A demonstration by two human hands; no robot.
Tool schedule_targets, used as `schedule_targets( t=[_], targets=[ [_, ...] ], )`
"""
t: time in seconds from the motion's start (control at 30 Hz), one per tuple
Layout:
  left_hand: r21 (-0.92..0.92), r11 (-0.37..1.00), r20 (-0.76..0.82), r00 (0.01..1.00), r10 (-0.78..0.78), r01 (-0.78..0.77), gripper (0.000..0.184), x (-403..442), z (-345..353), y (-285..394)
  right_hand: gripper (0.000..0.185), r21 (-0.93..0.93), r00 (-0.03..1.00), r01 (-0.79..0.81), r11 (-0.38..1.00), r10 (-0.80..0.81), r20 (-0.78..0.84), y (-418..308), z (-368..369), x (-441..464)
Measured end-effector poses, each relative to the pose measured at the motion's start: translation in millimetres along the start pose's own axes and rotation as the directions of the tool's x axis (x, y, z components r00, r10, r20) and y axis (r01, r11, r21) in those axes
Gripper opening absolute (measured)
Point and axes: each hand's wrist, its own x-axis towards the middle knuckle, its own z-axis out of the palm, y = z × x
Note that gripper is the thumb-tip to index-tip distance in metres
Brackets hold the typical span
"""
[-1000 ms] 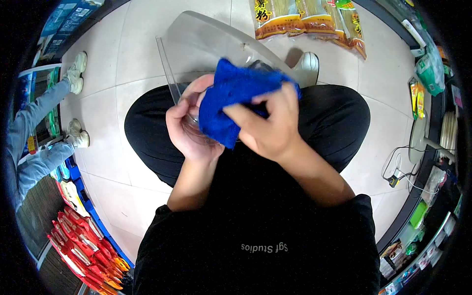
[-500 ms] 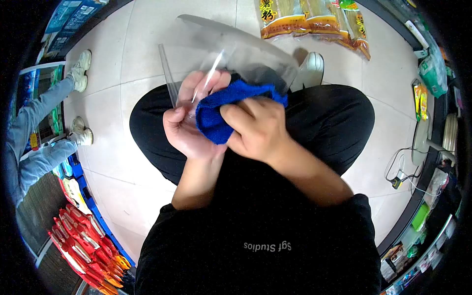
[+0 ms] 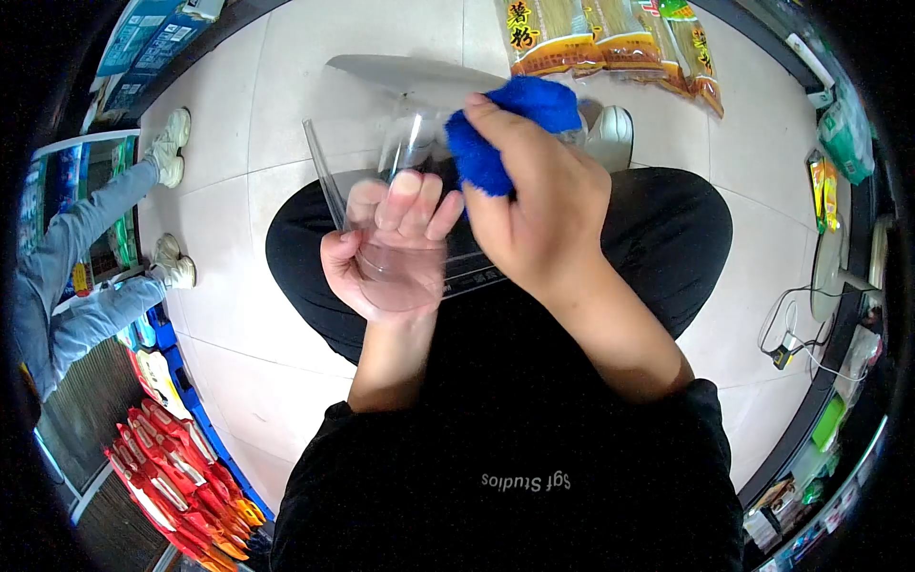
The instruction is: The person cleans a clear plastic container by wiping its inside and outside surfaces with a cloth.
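Observation:
My left hand supports a clear plastic piece with thin, straight and curved edges. Its fingers are curled and show through the transparent plastic, with the thumb at the left edge. My right hand grips a bright blue cloth, bunched under the fingers and laid against the right part of the plastic. The exact shape of the plastic piece is hard to make out, since the floor and my dark trousers show through it.
Clear bags of noodles lie on the tiled floor ahead. Another person's legs are at the left, near red packages. Shelves line the right side, with cables and a black-and-yellow plug on the floor.
My right hand and the blue cloth have moved away from my left palm, forward and to the right across the plastic. The left fingers and the plastic have shifted slightly.

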Motion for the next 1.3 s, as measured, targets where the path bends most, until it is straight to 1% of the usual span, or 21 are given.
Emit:
schedule_targets(
  t=[0.07,0.13,0.2,0.27,0.33,0.43,0.53,0.6,0.67,0.73,0.8,0.87,0.9,0.93,1.0,1.03,1.07,1.13,1.17,1.23,1.3],
  targets=[
    [-0.04,0.999,-0.041,0.999,-0.013,0.011,0.048,-3.6,7.0,0.3,0.034,-0.018,0.998,-0.017,1.0,0.018,0.052,-0.9,-4.7,5.8],
    [-0.025,1.0,-0.03,0.999,-0.016,0.015,0.047,-1.0,7.4,4.1,0.027,-0.06,0.995,-0.054,0.997,0.048,-0.092,22.8,-3.8,6.4],
    [0.167,0.984,0.139,0.987,-0.084,0.06,0.043,0.3,4.8,10.5,0.02,-0.089,0.978,-0.207,0.974,0.203,-0.05,35.4,-11.0,4.1],
    [0.208,0.977,0.122,0.989,-0.083,0.056,0.032,0.8,7.0,6.4,0.02,-0.121,0.98,-0.2,0.972,0.197,-0.037,23.7,-10.3,-2.0],
    [0.195,0.98,0.096,0.995,0.017,-0.035,0.044,1.3,9.5,-0.6,0.022,-0.051,0.972,-0.209,0.977,0.214,0.101,-4.7,-18.9,5.7],
    [0.211,0.975,0.092,0.995,0.044,-0.063,0.05,4.8,14.2,-1.5,0.026,0.039,0.99,-0.13,0.991,0.128,0.058,-0.1,-14.2,8.2],
    [0.219,0.974,0.144,0.989,0.021,-0.052,0.05,11.5,14.5,5.0,0.024,0.012,0.95,-0.308,0.951,0.306,0.065,33.3,-6.9,-5.1],
    [0.123,0.989,0.23,0.972,0.047,-0.077,0.049,17.0,15.6,8.3,0.028,0.157,0.937,-0.347,0.925,0.35,0.009,46.3,-2.8,-17.2],
    [0.166,0.986,0.128,0.992,0.006,-0.027,0.05,11.6,17.0,12.8,0.032,0.251,0.923,-0.384,0.888,0.378,0.076,22.2,-13.7,-20.9],
    [0.259,0.96,-0.033,0.992,0.122,-0.109,0.048,13.5,13.7,10.4,0.04,0.346,0.956,-0.291,0.892,0.264,0.125,6.1,-15.6,-28.2],
    [0.277,0.954,0.001,0.993,0.116,-0.112,0.048,14.8,8.8,8.0,0.037,0.327,0.935,-0.242,0.913,0.13,0.329,-18.7,-25.3,-25.1],
    [0.325,0.929,-0.017,0.981,0.192,-0.176,0.05,16.0,7.0,6.6,0.035,0.438,0.941,-0.145,0.887,-0.013,0.338,-35.2,-21.7,-28.8],
    [0.147,0.98,0.025,0.99,0.136,-0.138,0.05,14.6,12.3,9.9,0.034,0.445,0.944,-0.118,0.888,-0.039,0.329,-36.6,-18.7,-29.8],
    [0.287,0.949,-0.058,0.986,0.154,-0.131,0.05,11.9,13.9,12.6,0.033,0.454,0.945,-0.091,0.886,-0.067,0.32,-36.4,-16.2,-30.5],
    [0.321,0.944,-0.113,0.986,0.119,-0.077,0.051,9.3,11.5,17.5,0.033,0.374,0.912,-0.158,0.914,-0.009,0.409,-23.2,-22.4,-28.9],
    [0.208,0.975,-0.132,0.985,0.108,-0.079,0.051,8.2,16.2,23.9,0.033,0.331,0.923,-0.171,0.928,0.034,0.383,-11.8,-21.9,-36.4],
    [0.004,0.994,-0.024,0.994,0.111,-0.111,0.051,12.8,17.6,21.8,0.034,0.285,0.931,-0.188,0.94,0.078,0.357,-0.9,-20.6,-44.8],
    [0.185,0.978,0.226,0.972,0.058,-0.101,0.065,19.8,10.4,24.4,0.035,0.218,0.938,-0.222,0.95,0.148,0.312,12.4,-19.0,-50.7],
    [0.188,0.977,0.222,0.973,0.055,-0.098,0.065,16.9,11.2,22.9,0.034,0.215,0.931,-0.254,0.943,0.178,0.32,15.8,-15.5,-52.5],
    [0.09,0.989,0.079,0.991,0.107,-0.114,0.046,17.4,16.0,14.6,0.032,0.218,0.946,-0.21,0.953,0.142,0.29,0.6,-16.9,-44.5],
    [0.197,0.974,0.14,0.986,0.088,-0.114,0.044,21.0,11.5,7.5,0.026,0.302,0.965,-0.1,0.948,0.018,0.262,-26.7,-14.5,-31.3]
  ],
)
